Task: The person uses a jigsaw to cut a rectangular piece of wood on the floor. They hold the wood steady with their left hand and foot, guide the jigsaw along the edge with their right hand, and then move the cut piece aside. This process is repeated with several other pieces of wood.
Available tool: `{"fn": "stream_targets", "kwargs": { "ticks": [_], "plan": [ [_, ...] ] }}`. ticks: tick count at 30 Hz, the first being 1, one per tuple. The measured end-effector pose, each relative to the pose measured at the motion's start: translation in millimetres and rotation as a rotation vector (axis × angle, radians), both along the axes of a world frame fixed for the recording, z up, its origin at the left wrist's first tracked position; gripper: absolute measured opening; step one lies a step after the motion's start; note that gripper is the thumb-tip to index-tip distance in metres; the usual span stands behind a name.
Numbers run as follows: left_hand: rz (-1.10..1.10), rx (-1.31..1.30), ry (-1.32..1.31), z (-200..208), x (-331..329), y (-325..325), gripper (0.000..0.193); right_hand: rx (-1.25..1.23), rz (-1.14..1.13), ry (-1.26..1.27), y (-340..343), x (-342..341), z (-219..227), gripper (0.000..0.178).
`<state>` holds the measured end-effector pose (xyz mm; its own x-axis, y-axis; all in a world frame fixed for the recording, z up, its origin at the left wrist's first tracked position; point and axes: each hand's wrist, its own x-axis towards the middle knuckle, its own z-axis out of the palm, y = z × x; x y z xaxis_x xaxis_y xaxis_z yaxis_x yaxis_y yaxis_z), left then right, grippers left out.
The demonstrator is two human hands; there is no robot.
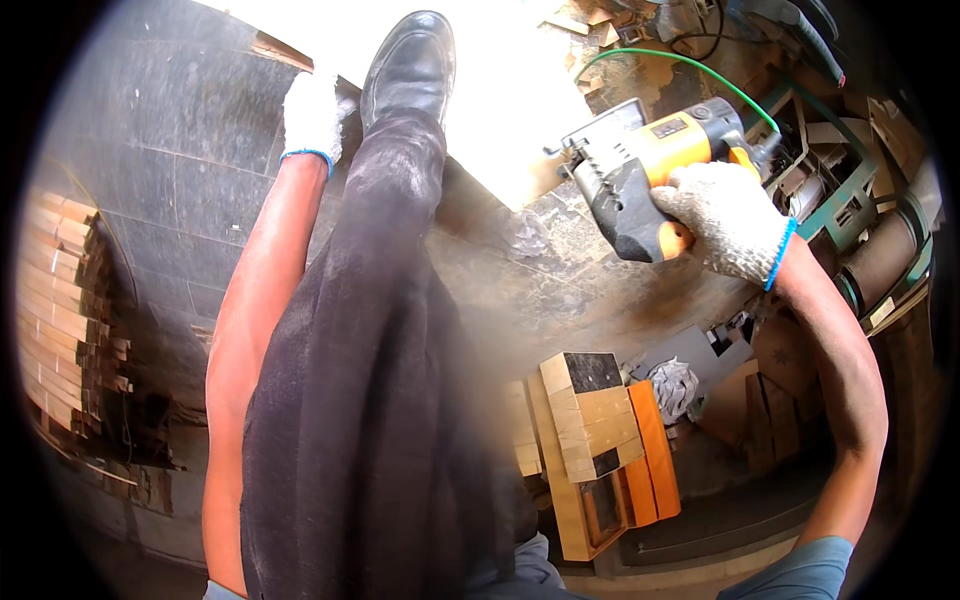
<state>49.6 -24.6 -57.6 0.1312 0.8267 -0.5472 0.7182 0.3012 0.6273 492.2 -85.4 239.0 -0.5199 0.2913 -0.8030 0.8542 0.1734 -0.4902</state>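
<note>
My right hand (728,218), in a pale knitted glove with a blue cuff, is closed around the handle of an orange and black jigsaw (668,148). Its flat metal base faces up and to the left, and the tool is held in the air beside a bright board (510,95). A green cord (690,58) loops from its back end. My left hand (312,118), gloved alike, grips the board's left edge; glare and the shoe hide part of its fingers. My black shoe (408,62) presses on the board, with the dusty dark trouser leg (390,190) between my arms.
Stacked wood strips (55,300) stand at the left. A wooden box (605,425) and orange pieces (655,450) lie at lower right, near a crumpled white bag (674,387). A green metal frame (850,190) stands at the right. Wood offcuts (600,30) litter the dusty tiled floor (180,130).
</note>
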Motion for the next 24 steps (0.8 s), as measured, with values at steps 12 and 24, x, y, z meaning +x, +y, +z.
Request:
{"fn": "stream_targets", "kwargs": {
  "ticks": [12,24],
  "plan": [
    [0.556,-0.349,-0.305,49,25,12,0.036,-0.124,-0.024,-0.092,-44,-50,-41,0.029],
    [0.323,-0.276,-0.129,33,18,14,0.038,-0.083,-0.135,-0.111,-63,-45,-47,0.03]
  ]
}}
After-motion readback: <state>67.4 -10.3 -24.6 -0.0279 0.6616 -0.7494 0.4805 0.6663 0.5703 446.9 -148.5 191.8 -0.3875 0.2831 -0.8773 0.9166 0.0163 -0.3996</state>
